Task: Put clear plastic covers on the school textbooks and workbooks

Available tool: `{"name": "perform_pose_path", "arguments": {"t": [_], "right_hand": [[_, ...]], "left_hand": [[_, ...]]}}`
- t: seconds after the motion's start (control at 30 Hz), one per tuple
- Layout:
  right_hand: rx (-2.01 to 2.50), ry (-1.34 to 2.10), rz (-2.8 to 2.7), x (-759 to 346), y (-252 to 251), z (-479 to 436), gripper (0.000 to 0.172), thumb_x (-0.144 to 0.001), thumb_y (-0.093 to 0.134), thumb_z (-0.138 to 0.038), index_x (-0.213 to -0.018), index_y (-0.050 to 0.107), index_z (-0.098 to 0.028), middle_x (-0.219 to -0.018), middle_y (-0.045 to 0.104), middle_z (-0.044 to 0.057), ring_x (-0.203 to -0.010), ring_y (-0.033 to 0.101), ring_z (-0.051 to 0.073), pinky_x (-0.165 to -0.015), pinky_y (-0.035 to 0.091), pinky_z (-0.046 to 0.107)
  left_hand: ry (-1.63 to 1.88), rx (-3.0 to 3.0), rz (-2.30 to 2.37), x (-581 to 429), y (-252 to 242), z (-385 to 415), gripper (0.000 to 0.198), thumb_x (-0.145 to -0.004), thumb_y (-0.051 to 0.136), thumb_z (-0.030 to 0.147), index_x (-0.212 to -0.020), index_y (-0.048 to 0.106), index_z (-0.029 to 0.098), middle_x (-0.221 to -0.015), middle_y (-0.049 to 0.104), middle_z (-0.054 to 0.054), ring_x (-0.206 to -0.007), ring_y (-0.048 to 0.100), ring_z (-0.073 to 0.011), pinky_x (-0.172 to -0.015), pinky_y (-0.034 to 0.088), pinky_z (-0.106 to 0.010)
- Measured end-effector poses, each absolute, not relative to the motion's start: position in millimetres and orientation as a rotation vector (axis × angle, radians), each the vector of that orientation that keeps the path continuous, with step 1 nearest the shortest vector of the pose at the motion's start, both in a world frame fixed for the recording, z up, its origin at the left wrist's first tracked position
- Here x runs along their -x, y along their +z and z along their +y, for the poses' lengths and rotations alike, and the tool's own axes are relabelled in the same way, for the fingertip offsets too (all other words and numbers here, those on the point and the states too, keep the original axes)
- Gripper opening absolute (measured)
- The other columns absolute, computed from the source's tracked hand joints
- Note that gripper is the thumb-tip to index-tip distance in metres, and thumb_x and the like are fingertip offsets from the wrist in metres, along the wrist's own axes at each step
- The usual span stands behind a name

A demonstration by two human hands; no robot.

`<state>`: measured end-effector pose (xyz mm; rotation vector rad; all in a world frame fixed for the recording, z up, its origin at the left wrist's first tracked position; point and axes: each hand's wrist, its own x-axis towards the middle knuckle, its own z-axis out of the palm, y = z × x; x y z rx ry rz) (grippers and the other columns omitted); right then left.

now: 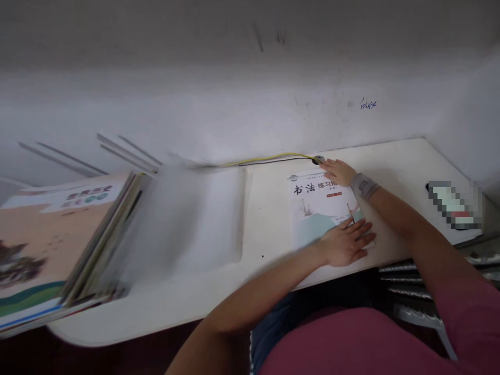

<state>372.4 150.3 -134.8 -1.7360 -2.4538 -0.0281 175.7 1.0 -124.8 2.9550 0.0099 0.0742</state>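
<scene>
A calligraphy practice book (312,208) with a white and teal cover lies flat on the white table. Across its lower right part rests my left hand (347,242), fingers spread out and pointing right. My right hand (338,173), with a grey band on its wrist, lies at the book's top right corner with its fingers stretched out. Its fingertips are close to the cable hole (318,159). Neither hand is gripping anything. Left of the book is a whitish, sheet-like thing (207,219), partly see-through and blurred at its left side.
A stack of books (50,234) with a peach-coloured top cover stands at the left end of the table (156,307). Yellow and black cables (269,158) run along the wall into the hole. A pixelated phone-like object (451,205) lies at the right end.
</scene>
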Motion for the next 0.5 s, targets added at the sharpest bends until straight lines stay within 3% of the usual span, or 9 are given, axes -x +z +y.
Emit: {"name": "perform_pose_path", "arguments": {"t": [0.13, 0.23, 0.37, 0.5], "right_hand": [[1.857, -0.158, -2.271, -362.5, -122.8, 125.8, 0.049, -0.097, 0.027, -0.027, -0.138, 0.04, -0.003, -0.149, 0.033, 0.022, -0.139, 0.027, 0.03, -0.111, 0.018, 0.052], [1.811, -0.221, -2.337, -348.7, -120.9, 76.2, 0.05, -0.095, 0.039, -0.039, -0.134, 0.048, -0.009, -0.149, 0.032, 0.021, -0.139, 0.025, 0.035, -0.11, 0.018, 0.056], [1.708, -0.162, -2.5, -335.6, -139.5, -11.7, 0.062, -0.092, 0.042, -0.052, -0.138, 0.044, -0.011, -0.146, 0.037, 0.023, -0.135, 0.034, 0.036, -0.105, 0.03, 0.054], [1.853, -0.195, -2.375, -351.8, -149.7, -65.0, 0.053, -0.096, 0.032, -0.042, -0.14, 0.041, -0.013, -0.147, 0.038, 0.017, -0.136, 0.035, 0.031, -0.105, 0.031, 0.052]], "left_hand": [[0.086, -3.006, 0.285, -148.6, -117.8, -6.9, 0.06, -0.094, 0.026, 0.056, -0.145, 0.033, 0.024, -0.154, 0.026, -0.01, -0.143, 0.016, -0.0317, -0.112, 0.009, -0.06], [0.036, -3.005, 0.732, -103.0, -119.0, -12.0, 0.073, -0.087, 0.031, 0.068, -0.146, 0.031, 0.026, -0.155, 0.021, -0.012, -0.141, 0.013, -0.0443, -0.102, 0.02, -0.072], [0.006, -3.029, 0.94, -54.4, -133.4, -11.4, 0.066, -0.091, 0.033, 0.06, -0.146, 0.031, 0.024, -0.154, 0.024, -0.014, -0.141, 0.017, -0.0406, -0.106, 0.03, -0.06], [-0.007, -3.045, 0.865, -68.4, -143.1, -5.9, 0.064, -0.093, 0.03, 0.056, -0.147, 0.03, 0.021, -0.154, 0.023, -0.017, -0.141, 0.014, -0.0393, -0.109, 0.028, -0.056]]}}
